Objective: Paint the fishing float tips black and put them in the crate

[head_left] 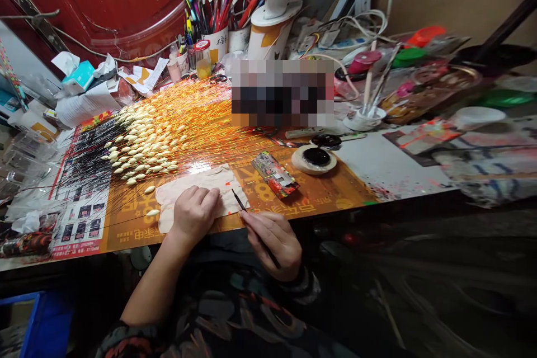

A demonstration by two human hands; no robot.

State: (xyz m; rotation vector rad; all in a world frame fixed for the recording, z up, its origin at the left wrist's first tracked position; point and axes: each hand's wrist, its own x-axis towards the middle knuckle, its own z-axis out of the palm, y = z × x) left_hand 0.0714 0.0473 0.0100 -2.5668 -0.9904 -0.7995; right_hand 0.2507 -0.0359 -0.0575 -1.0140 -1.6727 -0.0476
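Observation:
My right hand (277, 243) is closed around a thin dark paintbrush (241, 201), whose tip points up and left over a pale cloth (168, 193). On that cloth rests my left hand (196, 212), its fingers curled; whatever it may hold is hidden. Small orange spots show on the cloth near the brush tip. Left of and behind the cloth lie many fishing floats (142, 145) with pale oval bodies, dark thin stems and orange-yellow tips. Right of the cloth is a paint-stained block (274, 173), and beside it a round dish of black paint (316, 158).
A white fan (274, 17) stands at the back beside cups of brushes (216, 45) and a glass jar (203, 61). Paint pots and lids (409, 59) crowd the right. Clear plastic boxes (25, 156) sit at left. The table's front edge runs just before me.

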